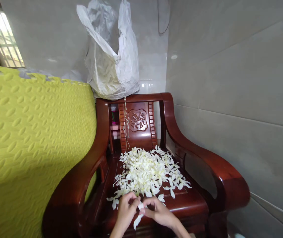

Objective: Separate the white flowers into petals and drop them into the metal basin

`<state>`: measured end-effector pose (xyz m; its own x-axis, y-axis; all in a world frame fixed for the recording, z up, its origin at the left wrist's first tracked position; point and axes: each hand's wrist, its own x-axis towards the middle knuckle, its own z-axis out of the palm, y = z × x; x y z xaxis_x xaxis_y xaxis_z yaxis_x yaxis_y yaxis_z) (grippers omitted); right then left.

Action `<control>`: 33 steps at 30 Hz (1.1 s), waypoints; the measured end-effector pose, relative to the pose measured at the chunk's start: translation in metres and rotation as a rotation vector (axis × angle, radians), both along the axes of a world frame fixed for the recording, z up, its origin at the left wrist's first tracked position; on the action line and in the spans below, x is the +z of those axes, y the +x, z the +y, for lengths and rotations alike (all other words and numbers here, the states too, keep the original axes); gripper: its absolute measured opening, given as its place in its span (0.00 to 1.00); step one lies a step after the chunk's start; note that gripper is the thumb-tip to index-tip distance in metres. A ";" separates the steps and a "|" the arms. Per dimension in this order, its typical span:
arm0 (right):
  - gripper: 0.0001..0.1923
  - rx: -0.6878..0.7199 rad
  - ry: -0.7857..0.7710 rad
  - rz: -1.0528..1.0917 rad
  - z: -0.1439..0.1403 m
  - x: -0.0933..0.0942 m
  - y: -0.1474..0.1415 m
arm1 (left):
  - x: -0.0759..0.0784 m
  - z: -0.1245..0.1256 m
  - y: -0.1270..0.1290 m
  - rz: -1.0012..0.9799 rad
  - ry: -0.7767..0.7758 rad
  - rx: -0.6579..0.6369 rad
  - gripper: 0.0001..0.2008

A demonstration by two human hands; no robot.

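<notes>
Between both hands (143,209), a pale white flower (138,218) droops, petals slender.

A white flower (138,215), long-petalled, hangs between both hands' fingertips. The white flower pile (147,172) lies spread across the seat behind.

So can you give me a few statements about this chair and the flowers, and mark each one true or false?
1. Both hands meet at one white flower at the front of the seat. True: the left hand and right hand pinch it together.
2. The pile of white flowers lies on the floor. False: it lies on the wooden chair seat.
3. A white plastic bag sits on top of the chair's back. True.
4. The foam mat left of the chair is blue. False: it is yellow-green.
</notes>
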<state>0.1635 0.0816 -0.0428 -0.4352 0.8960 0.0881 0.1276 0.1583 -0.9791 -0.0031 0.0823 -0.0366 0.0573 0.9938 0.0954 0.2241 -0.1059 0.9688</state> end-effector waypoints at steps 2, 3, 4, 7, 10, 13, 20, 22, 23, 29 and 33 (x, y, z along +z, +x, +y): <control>0.17 0.042 -0.014 0.072 -0.003 0.009 -0.004 | -0.002 0.001 0.001 -0.012 -0.036 -0.008 0.18; 0.18 0.051 -0.026 0.109 -0.004 0.013 -0.007 | -0.004 0.003 0.002 -0.018 -0.049 -0.011 0.18; 0.19 0.054 -0.042 0.142 -0.004 0.015 -0.009 | -0.006 0.005 0.002 -0.022 -0.058 -0.010 0.18; 0.18 0.039 -0.101 0.201 -0.005 0.015 -0.014 | -0.013 0.009 0.004 -0.009 -0.059 0.012 0.17; 0.15 0.001 -0.157 0.224 -0.003 0.007 -0.014 | -0.018 0.008 0.009 0.018 -0.037 0.019 0.15; 0.14 -0.055 -0.196 0.237 -0.001 -0.001 -0.010 | -0.022 0.003 0.015 0.042 -0.018 -0.002 0.13; 0.17 -0.042 -0.203 0.257 -0.001 -0.001 -0.009 | -0.028 0.001 0.017 0.077 -0.022 -0.038 0.12; 0.19 -0.013 -0.199 0.266 -0.001 0.001 -0.010 | -0.029 0.002 0.017 0.080 -0.030 -0.046 0.12; 0.19 -0.002 -0.196 0.269 -0.001 0.002 -0.011 | -0.030 0.002 0.017 0.082 -0.034 -0.046 0.12; 0.20 -0.002 -0.174 0.270 0.001 0.000 -0.012 | -0.038 0.005 0.018 0.130 -0.053 -0.014 0.13; 0.18 -0.064 -0.161 0.275 0.002 -0.007 -0.015 | -0.040 0.011 0.015 0.168 -0.046 0.027 0.14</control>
